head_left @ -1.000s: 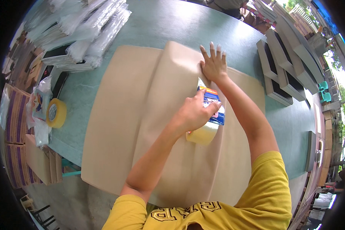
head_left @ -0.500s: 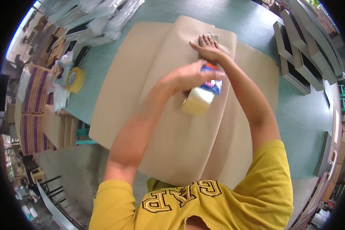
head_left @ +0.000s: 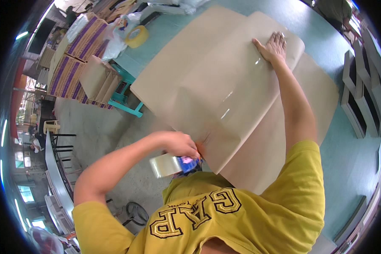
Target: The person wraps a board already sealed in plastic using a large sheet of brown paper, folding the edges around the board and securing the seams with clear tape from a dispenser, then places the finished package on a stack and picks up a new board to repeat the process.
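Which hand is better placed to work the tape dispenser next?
Left, I'd judge: the left hand grips the tape dispenser near the brown sheet's closest edge, while the right hand rests on the sheet's far part.

Packing workshop, by its look

A broad green bench (head_left: 353,167) carries brown sheets (head_left: 237,72) and a yellow tape roll (head_left: 139,41); striped cartons (head_left: 67,78) stand stacked beside it, the floor (head_left: 93,127) is grey concrete, and strip lights (head_left: 4,132) glow at left.

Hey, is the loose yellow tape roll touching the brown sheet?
Apart. The head view shows teal tabletop between the yellow tape roll and the brown sheet.
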